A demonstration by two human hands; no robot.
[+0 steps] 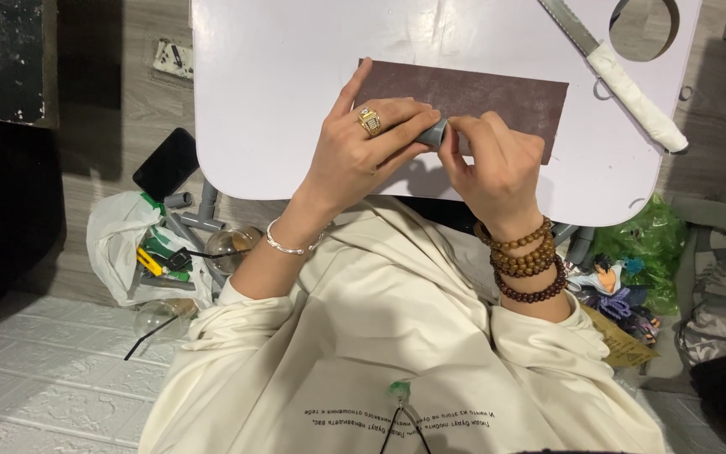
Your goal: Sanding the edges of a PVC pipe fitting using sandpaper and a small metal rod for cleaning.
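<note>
A short grey plastic tube (436, 133) is pinched between both my hands over a dark brown sheet of sandpaper (497, 97) that lies on a small white table (270, 101). My left hand (363, 147), with a gold ring, grips the tube's left end, its index finger stretched onto the table beside the sheet's edge. My right hand (493, 164), with wooden bead bracelets on the wrist, closes on the tube's right end.
A serrated knife with a white wrapped handle (632, 88) lies at the table's far right, near a round hole (644, 25). On the floor to the left, a white bag (123, 244) holds grey pipe fittings and tools. A green bag (653, 244) and figurine (611, 282) sit right.
</note>
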